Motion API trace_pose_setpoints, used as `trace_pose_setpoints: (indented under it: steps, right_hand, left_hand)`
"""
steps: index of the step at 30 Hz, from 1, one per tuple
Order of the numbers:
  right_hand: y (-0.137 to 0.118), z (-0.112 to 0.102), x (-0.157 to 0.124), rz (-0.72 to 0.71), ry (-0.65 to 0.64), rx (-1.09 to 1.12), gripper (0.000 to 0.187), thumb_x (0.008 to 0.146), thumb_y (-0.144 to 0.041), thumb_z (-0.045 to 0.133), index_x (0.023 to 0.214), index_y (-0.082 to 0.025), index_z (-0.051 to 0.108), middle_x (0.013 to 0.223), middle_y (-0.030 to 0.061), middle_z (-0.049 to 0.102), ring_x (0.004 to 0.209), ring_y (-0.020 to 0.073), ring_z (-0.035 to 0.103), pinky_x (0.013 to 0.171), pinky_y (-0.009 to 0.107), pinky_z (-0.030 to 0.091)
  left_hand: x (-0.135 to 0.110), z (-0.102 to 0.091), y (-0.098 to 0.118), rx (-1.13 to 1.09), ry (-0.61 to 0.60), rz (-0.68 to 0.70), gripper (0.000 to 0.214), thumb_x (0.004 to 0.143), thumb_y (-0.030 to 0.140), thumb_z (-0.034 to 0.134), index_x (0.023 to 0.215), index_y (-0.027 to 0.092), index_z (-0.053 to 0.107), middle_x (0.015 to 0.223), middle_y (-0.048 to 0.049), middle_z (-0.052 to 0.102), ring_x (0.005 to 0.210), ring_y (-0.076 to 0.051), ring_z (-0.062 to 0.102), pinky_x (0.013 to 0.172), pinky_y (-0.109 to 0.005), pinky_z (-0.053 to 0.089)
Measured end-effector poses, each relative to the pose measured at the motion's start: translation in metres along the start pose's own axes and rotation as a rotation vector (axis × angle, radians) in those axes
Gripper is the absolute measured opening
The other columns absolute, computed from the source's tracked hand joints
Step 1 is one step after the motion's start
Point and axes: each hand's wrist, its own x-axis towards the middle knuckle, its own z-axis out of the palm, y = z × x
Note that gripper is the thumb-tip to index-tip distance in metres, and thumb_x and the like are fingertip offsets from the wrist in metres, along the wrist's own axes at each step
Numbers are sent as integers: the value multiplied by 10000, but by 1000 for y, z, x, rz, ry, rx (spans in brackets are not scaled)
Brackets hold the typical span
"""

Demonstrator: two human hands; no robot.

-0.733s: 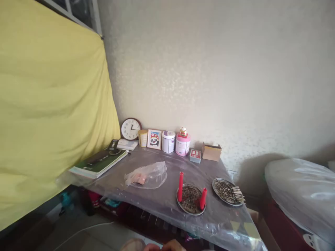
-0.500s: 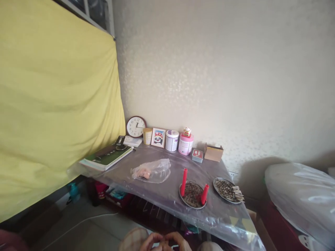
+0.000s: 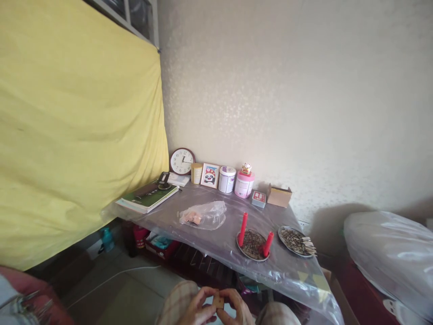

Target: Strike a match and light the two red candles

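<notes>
Low in the head view, between my knees, my left hand (image 3: pixel 199 308) and my right hand (image 3: pixel 238 309) meet on a small flat tan piece (image 3: pixel 218 301). It looks like wood and has tiny dark dots; its exact kind I cannot tell. The left fingers pinch one side of it and the right fingers the other. Beyond the hands, a crumpled clear plastic bag (image 3: pixel 213 214) with peach-coloured pieces (image 3: pixel 192 217) inside lies on the plastic-covered table (image 3: pixel 216 239).
Two red candles (image 3: pixel 242 229) stand on a metal plate (image 3: pixel 252 246) of dark bits. Another plate (image 3: pixel 294 241) carries several small sticks. Books (image 3: pixel 149 198), a clock (image 3: pixel 182 161), tins (image 3: pixel 227 179) and an open cardboard box (image 3: pixel 279 196) line the back. A yellow curtain (image 3: pixel 77 117) hangs left.
The view has tilted down and shifted left, so the table things appear higher and farther right. More of both hands shows, and the tan piece between them is now plainly visible.
</notes>
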Motion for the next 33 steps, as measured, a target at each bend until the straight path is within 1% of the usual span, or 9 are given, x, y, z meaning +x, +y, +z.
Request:
trace_pose_setpoints:
  steps: [3,6,11,16,18,20,23,27,33]
  right_hand:
    - [-3,-3,-2,-2,23,82,187,810,-265,681,989,-219,706,1003,55,742,954,236,718,895,314,551]
    - [-13,-11,-3,32,23,200,254,833,-325,679,1059,-209,670,1090,87,729,1047,259,712,945,337,554]
    - [-33,-23,-3,53,53,282,417,843,-472,682,1146,-192,623,1201,137,696,1107,287,699,951,351,573]
    - [-38,-22,-10,7,116,280,480,864,-532,660,1228,-220,626,1360,128,616,1204,277,648,984,319,561]
    - [-37,-18,-13,-14,199,280,491,856,-557,655,1228,-236,642,1389,118,599,1226,284,633,979,319,564]
    - [-38,-14,-14,-42,252,273,480,854,-556,652,1226,-253,653,1395,105,600,1240,286,622,979,323,564]
    - [-39,-11,-13,-92,241,278,430,855,-473,670,1232,-268,651,1403,95,595,1245,280,618,974,329,568]
    - [-39,-8,-11,-161,225,299,407,850,-361,676,1247,-279,641,1428,98,574,1249,274,614,963,337,576]
    - [-44,-7,-11,-190,211,284,406,870,-322,649,1275,-308,626,1447,76,564,1285,268,591,1029,358,533]
  left_hand:
    - [-5,2,7,45,-61,62,332,640,437,842,944,330,761,1090,-25,744,1040,-324,679,864,-426,533]
    - [-6,4,10,-64,-35,32,392,628,497,847,957,301,766,1050,-45,775,1010,-325,701,811,-396,540]
    - [-3,7,9,-119,-27,8,359,624,508,861,878,274,764,920,-44,804,861,-264,717,774,-357,526]
    - [-4,14,12,-43,102,-56,355,494,518,909,691,287,726,715,-18,774,739,-280,708,705,-375,522]
    - [-9,23,20,-103,54,-53,297,550,479,893,724,296,737,748,-9,781,799,-271,712,738,-352,519]
    - [-15,33,30,-214,-73,-48,282,654,515,821,806,284,763,850,-17,793,898,-272,707,792,-346,517]
    - [-25,48,44,-277,-142,-50,373,706,543,770,949,259,781,957,-33,796,992,-268,686,844,-328,517]
    - [-30,59,52,-437,-184,-107,205,825,403,725,942,246,786,898,-25,794,861,-199,694,750,-264,531]
    - [-30,61,51,-646,-213,-141,131,820,303,771,891,193,781,831,-44,798,751,-172,706,686,-242,550]
